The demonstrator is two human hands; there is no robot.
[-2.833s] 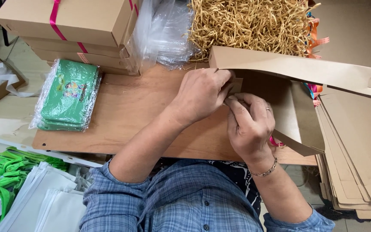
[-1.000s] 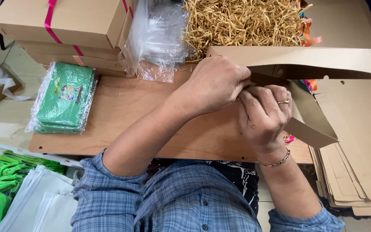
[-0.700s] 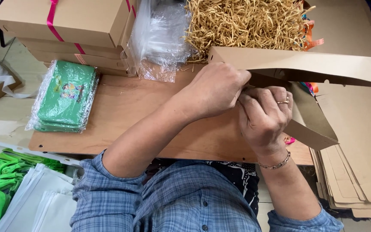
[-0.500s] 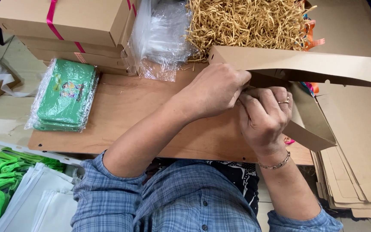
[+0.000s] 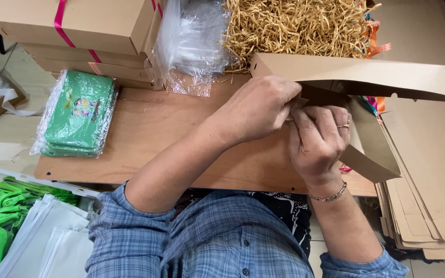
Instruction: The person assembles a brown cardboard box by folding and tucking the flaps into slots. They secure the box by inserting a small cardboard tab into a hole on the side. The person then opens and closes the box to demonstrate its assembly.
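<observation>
A flat brown cardboard box blank (image 5: 366,77), partly folded, lies across the right of a wooden board (image 5: 171,123). My left hand (image 5: 261,105) grips its near left corner from above, fingers curled over the folded wall. My right hand (image 5: 318,141) pinches an inner flap right beside it; it wears a ring and a bracelet. The two hands touch at the fold. A lower flap (image 5: 372,154) of the blank juts out to the right of my right hand.
Closed cardboard boxes with pink ribbon (image 5: 78,25) are stacked at the back left. A wrapped pack of green items (image 5: 81,113) lies on the board's left. Clear plastic bags (image 5: 191,36), straw-like paper shreds (image 5: 294,25), stacked flat blanks (image 5: 428,170) at right, green-handled white bags (image 5: 21,226) at lower left.
The box blank's long wall has been raised and folded further toward the back. Both hands shifted up and right with it and now stay closed at the corner fold.
</observation>
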